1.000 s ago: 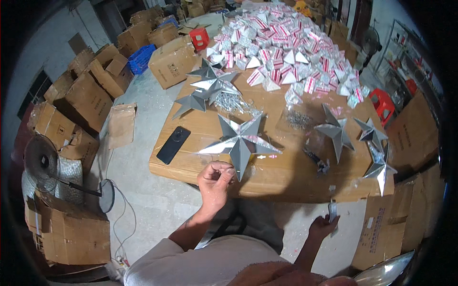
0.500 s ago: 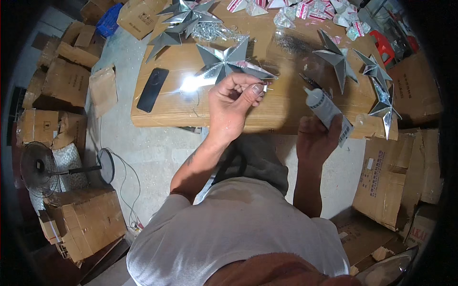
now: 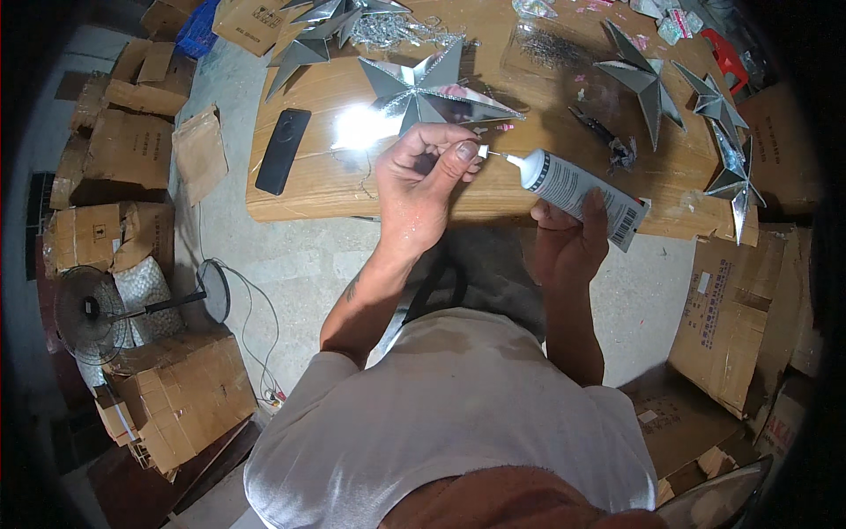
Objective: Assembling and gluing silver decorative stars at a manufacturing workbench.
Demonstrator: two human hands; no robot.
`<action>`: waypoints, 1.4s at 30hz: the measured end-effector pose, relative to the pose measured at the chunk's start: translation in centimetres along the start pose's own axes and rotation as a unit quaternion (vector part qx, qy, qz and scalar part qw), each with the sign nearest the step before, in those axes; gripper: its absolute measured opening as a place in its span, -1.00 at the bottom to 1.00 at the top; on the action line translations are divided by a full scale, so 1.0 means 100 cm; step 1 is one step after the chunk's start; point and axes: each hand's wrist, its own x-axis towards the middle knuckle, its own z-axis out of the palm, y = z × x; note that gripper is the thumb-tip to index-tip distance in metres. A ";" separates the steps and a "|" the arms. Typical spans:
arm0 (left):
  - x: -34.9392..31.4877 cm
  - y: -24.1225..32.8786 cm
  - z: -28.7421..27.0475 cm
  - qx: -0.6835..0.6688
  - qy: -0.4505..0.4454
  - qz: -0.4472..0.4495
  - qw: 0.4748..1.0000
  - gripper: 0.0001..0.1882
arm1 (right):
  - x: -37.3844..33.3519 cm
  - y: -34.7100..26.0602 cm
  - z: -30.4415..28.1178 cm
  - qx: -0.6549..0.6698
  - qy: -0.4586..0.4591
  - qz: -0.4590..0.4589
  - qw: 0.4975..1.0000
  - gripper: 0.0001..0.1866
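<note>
My left hand [image 3: 416,181] pinches a small white cap [image 3: 483,151] between thumb and forefinger. A thin pin sticks out of the cap toward the right. My right hand [image 3: 568,242] is wrapped round a grey-white glue tube [image 3: 573,187], its pointed nozzle [image 3: 514,160] aimed left. Pin and nozzle tip meet or nearly meet; whether they touch I cannot tell. Just beyond my left hand lies a shiny silver star [image 3: 416,86]. Dark-handled pliers [image 3: 592,126] rest on the table past the tube.
On the wooden table [image 3: 300,204] are a black phone [image 3: 283,152], silver tinsel or chain [image 3: 388,31], a heap of small pins [image 3: 551,44] and more silver stars [image 3: 648,84]. Cardboard boxes [image 3: 731,309] stand at both sides, with a fan [image 3: 91,309] at the left.
My right hand has brought the glue tube left and up, so its nozzle now points at the pin. My left hand still pinches the cap. The view has shifted slightly.
</note>
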 end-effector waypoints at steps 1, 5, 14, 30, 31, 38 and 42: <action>0.000 0.001 0.000 -0.001 0.004 0.001 1.000 -0.86 | 0.000 -0.001 0.002 0.004 0.004 0.004 1.000 -0.65; 0.002 0.000 0.000 0.011 -0.006 0.011 1.000 -0.86 | 0.001 0.001 -0.005 0.008 0.003 0.006 1.000 -0.62; -0.001 0.002 0.000 0.057 -0.003 0.017 0.998 -0.88 | -0.001 -0.001 0.003 0.000 0.019 0.004 1.000 -0.54; -0.004 0.002 -0.002 0.053 0.001 0.014 0.998 -0.89 | -0.002 -0.003 0.001 -0.010 0.011 0.000 1.000 -0.56; -0.004 0.003 -0.002 0.059 0.000 0.014 0.998 -0.89 | -0.002 -0.003 0.002 -0.014 0.008 0.001 1.000 -0.57; -0.005 0.003 -0.001 0.059 0.002 0.017 0.998 -0.90 | -0.003 -0.002 0.003 -0.004 0.012 0.002 1.000 -0.59; -0.006 0.004 -0.001 0.066 0.006 0.018 0.998 -0.90 | -0.004 -0.002 0.000 0.002 0.005 0.002 1.000 -0.60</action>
